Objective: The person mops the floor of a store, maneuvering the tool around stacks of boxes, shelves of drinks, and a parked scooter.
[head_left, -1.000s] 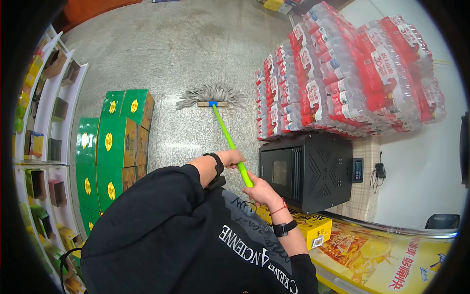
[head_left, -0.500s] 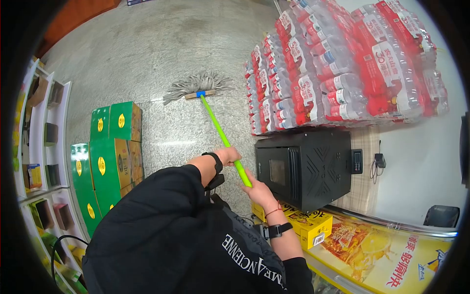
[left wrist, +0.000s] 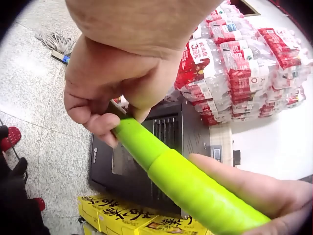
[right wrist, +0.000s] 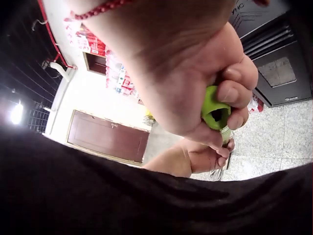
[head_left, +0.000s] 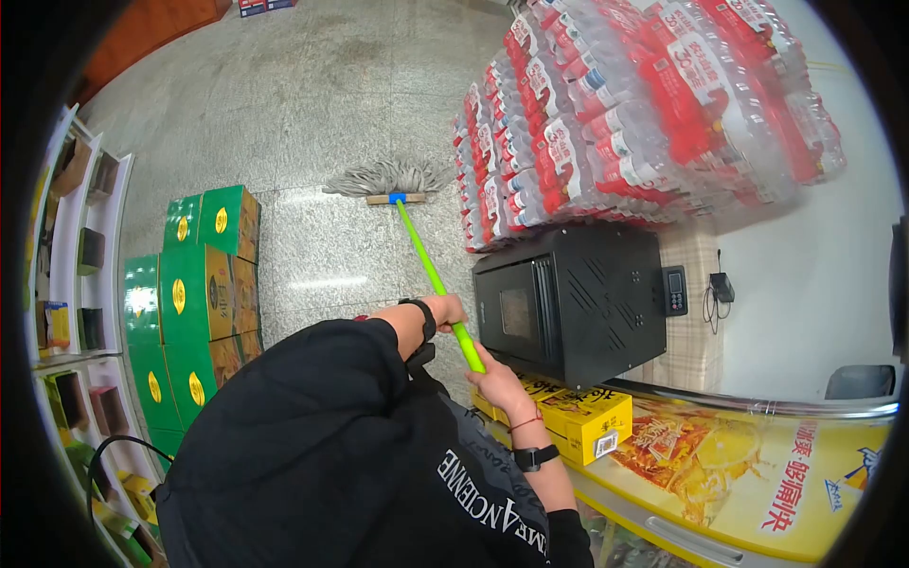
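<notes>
A mop with a bright green handle (head_left: 424, 256) slopes from the person's hands down to the floor. Its grey string head (head_left: 388, 177) is fanned out there, below a wooden bar with a blue clip (head_left: 399, 199). Fingers of the left hand (head_left: 443, 312) curl round the handle just below its thicker ribbed grip (left wrist: 195, 191). At the top end, the right hand (head_left: 502, 383) grips that ribbed part, and the handle's hollow end (right wrist: 215, 115) shows between thumb and fingers in the right wrist view.
Green cartons (head_left: 194, 303) are stacked at left, beside white shelves (head_left: 104, 227). To the right stand shrink-wrapped bottle packs (head_left: 606, 123) and a black oven-like box (head_left: 578, 303). Yellow boxes (head_left: 592, 421) sit close by the right forearm. Grey tiled floor (head_left: 312, 237) runs between the stacks.
The mop head slid forward, away from the person, then came partway back. Both hands kept their hold on the handle. The head view shifted, moving the cartons and bottle packs leftward.
</notes>
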Demonstrator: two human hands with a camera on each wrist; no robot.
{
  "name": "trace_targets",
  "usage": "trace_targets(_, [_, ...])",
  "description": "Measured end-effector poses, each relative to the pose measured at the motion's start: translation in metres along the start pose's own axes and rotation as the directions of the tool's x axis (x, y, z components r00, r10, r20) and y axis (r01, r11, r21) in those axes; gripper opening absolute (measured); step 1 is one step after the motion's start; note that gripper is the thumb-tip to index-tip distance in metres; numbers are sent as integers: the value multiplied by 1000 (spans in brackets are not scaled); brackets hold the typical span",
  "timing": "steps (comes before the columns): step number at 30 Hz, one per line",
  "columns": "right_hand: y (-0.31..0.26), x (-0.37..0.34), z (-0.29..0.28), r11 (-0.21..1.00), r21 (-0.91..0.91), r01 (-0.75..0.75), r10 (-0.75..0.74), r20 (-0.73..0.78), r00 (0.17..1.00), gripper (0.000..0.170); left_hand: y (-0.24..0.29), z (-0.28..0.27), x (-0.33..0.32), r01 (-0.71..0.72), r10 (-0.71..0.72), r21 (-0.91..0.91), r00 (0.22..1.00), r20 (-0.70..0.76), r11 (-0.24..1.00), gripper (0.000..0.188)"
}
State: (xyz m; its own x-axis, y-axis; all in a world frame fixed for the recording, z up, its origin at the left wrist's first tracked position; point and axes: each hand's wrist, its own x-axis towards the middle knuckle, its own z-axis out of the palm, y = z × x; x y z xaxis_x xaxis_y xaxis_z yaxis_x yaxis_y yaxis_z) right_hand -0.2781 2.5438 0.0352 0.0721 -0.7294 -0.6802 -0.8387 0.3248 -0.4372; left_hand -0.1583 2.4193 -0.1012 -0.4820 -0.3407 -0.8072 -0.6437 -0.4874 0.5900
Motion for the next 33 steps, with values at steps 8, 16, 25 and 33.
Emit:
trace_targets(8, [96, -97, 17, 985, 156, -77, 72, 40, 997, 63, 12, 137, -17, -39, 35, 65, 997, 64, 997, 34])
trace_targets(16, [147, -158, 43, 985, 120, -122, 118, 42, 992, 64, 0, 218, -31, -44, 42, 50, 998, 47, 998, 35])
trace_targets(25, [115, -169, 47, 985, 94, -143, 133, 106, 985, 66, -25, 220, -50, -87, 88, -24, 996, 24, 996, 38])
trace_targets(33, [45, -138, 74, 986, 162, -25, -2, 167, 986, 67, -83, 165, -65, -183, 168, -100, 975, -145, 978, 35])
